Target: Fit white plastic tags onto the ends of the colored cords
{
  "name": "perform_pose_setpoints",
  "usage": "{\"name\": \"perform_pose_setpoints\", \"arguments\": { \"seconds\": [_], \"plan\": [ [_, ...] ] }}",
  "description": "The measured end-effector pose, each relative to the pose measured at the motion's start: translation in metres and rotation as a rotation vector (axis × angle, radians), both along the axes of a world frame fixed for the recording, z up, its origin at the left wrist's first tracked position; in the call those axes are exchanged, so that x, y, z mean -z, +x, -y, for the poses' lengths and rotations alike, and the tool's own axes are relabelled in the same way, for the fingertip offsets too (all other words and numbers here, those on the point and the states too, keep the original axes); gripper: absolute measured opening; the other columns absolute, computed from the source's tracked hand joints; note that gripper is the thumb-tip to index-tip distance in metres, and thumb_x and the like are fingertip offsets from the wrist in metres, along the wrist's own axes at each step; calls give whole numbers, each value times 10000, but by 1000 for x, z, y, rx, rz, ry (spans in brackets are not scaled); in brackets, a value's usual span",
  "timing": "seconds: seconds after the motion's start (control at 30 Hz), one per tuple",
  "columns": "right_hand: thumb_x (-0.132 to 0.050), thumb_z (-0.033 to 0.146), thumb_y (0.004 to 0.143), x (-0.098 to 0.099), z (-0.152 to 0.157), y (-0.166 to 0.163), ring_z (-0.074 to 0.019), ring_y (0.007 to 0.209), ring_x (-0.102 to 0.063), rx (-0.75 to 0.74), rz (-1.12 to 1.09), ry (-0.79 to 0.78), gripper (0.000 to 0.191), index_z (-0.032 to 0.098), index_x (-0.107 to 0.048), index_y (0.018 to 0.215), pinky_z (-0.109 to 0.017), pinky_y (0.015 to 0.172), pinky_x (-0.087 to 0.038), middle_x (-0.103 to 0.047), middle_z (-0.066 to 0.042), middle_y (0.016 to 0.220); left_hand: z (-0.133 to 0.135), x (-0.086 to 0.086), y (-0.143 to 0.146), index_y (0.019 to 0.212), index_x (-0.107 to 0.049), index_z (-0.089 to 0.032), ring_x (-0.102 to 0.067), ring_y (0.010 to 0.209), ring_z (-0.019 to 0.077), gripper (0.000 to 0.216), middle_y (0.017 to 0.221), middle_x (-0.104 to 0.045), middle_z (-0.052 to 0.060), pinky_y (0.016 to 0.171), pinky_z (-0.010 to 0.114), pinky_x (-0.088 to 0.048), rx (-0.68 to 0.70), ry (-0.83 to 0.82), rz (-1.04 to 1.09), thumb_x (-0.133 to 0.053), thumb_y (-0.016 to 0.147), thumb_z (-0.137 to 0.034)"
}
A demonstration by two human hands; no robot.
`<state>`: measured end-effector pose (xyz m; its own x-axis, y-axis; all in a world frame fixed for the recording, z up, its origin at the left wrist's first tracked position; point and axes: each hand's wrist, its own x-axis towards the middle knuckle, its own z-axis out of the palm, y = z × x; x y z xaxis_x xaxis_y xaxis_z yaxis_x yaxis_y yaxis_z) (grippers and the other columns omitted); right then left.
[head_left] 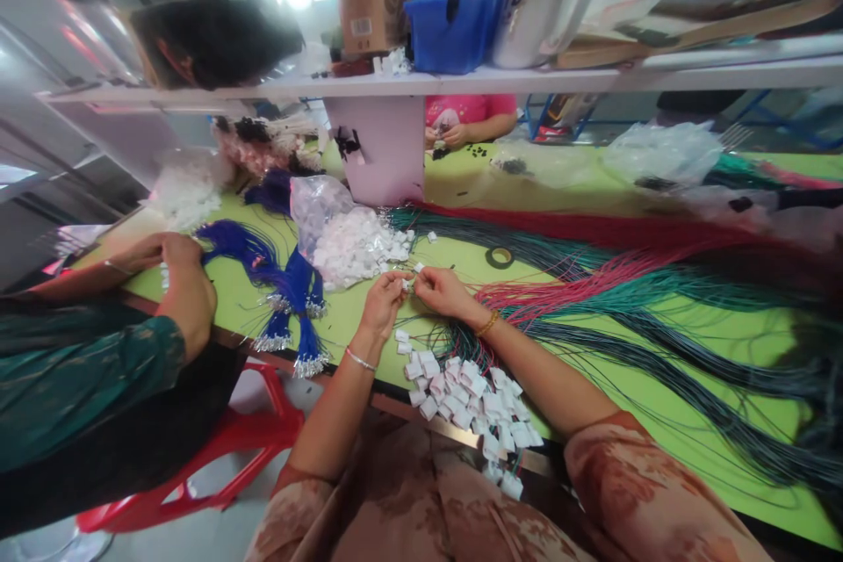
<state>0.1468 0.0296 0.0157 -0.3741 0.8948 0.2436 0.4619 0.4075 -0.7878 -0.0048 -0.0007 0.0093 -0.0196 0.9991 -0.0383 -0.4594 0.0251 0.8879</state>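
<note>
White connector (406, 284) is sitting gripped in my left hand (382, 306); right hand (443, 291), fingers closed, is hovering just beside it, contents unclear.

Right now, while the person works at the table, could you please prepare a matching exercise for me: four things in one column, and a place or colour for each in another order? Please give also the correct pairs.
Column one
1. Roll of tape
2. Plastic bin
3. Stool
4. Heap of white plugs

Column two
A. At the near edge of the table
B. Red
C. Lying on the table, farther from the body than the right hand
D. On the shelf

Right pairs: 1-C, 2-D, 3-B, 4-A.
</note>
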Motion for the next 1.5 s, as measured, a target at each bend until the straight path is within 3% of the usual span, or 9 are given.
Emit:
{"name": "perform_pose_setpoints", "arguments": {
  "seconds": [0.2, 0.43, 0.87, 1.07, 1.33, 1.43, 1.5],
  "plan": [
    [-481, 246, 813, -7, 8, 2, -119, 591, -418, -14, 173, 299, 158, 160, -539, 693, -246, 575, -284, -562, -31, 665, -2, 5, -3, 816, -657, -130, -511, 608, 69, 207, 824, -671, 43, 583, 201, -384, 1, -59, 29, -758, 670, -237],
    [-519, 234, 779, -6, 2, 5, -99, 548, -422, -18, 41, 145, 131, 161, -545, 673, -224, 551, -294, -552, 3, 612, -5, 6, -9, 829, -659, -124, -537, 646, 70, 198, 907, -680, 63, 613, 198, -407, 34, -70, 103, -751, 683, -219],
    [-520, 220, 733, -5, 1, 5, -93, 545, -425, -79, 22, 97, 106, 157, -546, 652, -215, 544, -296, -536, 13, 594, -2, 1, -9, 846, -663, -136, -516, 617, 61, 241, 943, -686, 62, 611, 210, -409, 59, -37, 43, -779, 667, -250],
    [-509, 268, 785, -1, 0, 0, -100, 537, -411, -14, 27, 119, 173, 160, -534, 652, -223, 539, -279, -526, 8, 583, 0, 6, 2, 810, -675, -150, -497, 579, 75, 221, 684, -632, 2, 569, 207, -380, -34, -14, -48, -780, 651, -263],
    [-511, 218, 770, 0, 4, 0, -108, 548, -409, -24, 103, 156, 137, 162, -537, 648, -230, 554, -278, -535, 0, 591, 1, 4, 3, 800, -688, -151, -487, 559, 76, 223, 664, -635, 5, 546, 206, -367, -81, -21, -92, -777, 633, -270],
    [-490, 246, 807, -1, -10, 6, -114, 585, -460, -73, 86, 120, 161, 157, -573, 701, -220, 576, -316, -580, -10, 638, 1, 5, 3, 800, -695, -149, -477, 553, 75, 214, 674, -634, 9, 528, 205, -351, -80, -33, -136, -767, 639, -269],
    [-459, 269, 844, -2, -30, 9, -122, 624, -493, -9, 84, 106, 200, 154, -599, 758, -220, 594, -338, -620, -27, 701, 0, 5, 2, 802, -694, -151, -473, 554, 72, 202, 698, -634, 13, 523, 206, -345, -71, -44, -133, -754, 654, -276]
  ]
}}
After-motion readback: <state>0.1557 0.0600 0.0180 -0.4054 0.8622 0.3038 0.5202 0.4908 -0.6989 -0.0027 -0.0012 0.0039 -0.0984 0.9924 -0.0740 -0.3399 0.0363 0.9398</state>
